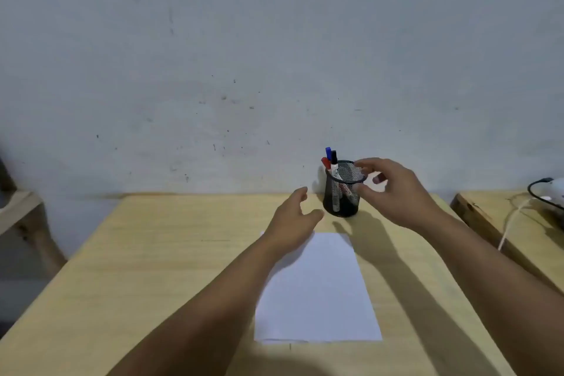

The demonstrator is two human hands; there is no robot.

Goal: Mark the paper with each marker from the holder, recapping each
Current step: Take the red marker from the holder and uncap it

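Observation:
A black mesh holder (343, 192) stands at the back of the wooden table (152, 268), near the wall. Three markers lean at its left side, with a blue cap (328, 152), a black cap (334, 157) and a red cap (325, 163). A blank white sheet of paper (320, 293) lies in front of the holder. My right hand (393, 189) hovers at the holder's right rim, fingers apart and curled, holding nothing. My left hand (293, 220) is open just left of the holder's base, above the paper's far left corner.
A pale wall rises directly behind the table. A second wooden surface (503, 217) at the right carries a white cable (512, 223) and a black cord. A wooden piece (18, 210) shows at the left edge.

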